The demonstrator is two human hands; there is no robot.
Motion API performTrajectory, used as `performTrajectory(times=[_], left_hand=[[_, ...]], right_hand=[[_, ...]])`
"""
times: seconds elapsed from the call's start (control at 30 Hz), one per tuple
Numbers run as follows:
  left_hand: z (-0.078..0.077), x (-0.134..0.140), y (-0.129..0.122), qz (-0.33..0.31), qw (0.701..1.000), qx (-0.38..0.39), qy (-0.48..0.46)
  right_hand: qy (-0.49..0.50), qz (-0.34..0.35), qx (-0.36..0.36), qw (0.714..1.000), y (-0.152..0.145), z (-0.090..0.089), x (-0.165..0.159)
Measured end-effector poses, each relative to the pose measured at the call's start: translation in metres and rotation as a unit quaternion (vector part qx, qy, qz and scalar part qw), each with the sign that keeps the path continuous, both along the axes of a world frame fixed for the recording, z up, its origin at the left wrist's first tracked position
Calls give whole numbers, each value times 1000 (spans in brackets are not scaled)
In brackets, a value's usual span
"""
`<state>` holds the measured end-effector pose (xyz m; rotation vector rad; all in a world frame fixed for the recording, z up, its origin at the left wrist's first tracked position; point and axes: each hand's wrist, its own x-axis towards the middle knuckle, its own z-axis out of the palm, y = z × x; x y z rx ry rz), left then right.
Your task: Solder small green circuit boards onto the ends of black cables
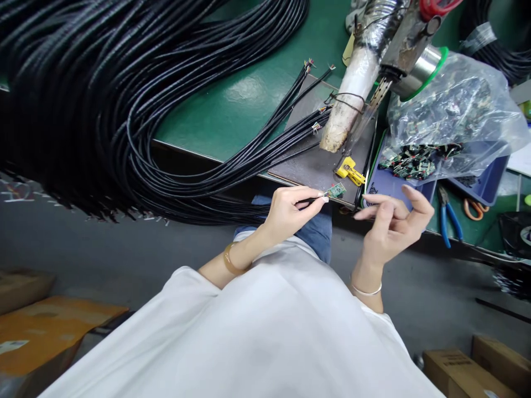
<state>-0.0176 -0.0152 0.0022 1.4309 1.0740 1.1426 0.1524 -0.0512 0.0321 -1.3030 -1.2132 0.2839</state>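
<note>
Between the thumb and fingertips of my left hand [290,213] is the end of a black cable. A small green circuit board [336,190] sticks out at that cable end, just past my fingertips. My right hand [392,221] hovers to the right with its fingers apart and nothing in them. Above the board, a yellow plastic tool [350,171] lies on the dark work board [307,160]. A soldering iron [379,91] on a stand points down over this board, beside a white wrapped tube [344,105].
A large bundle of black cables [103,99] fills the left, several stripped ends resting on the work board. At right are a blue tray [409,190] of circuit boards, a plastic bag [452,105], a solder spool [423,72], blue pliers [448,218] and orange-handled scissors [473,209].
</note>
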Motion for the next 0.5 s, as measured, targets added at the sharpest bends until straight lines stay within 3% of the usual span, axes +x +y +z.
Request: performTrajectory(times=[0.2, 0.5], left_hand=[[1, 2, 12, -3, 1000, -21, 13], [5, 7, 34, -37, 998, -44, 7]], right_hand=[[-266, 73, 21, 961, 10, -10, -2], [-210, 65, 2, 976, 27, -22, -7]])
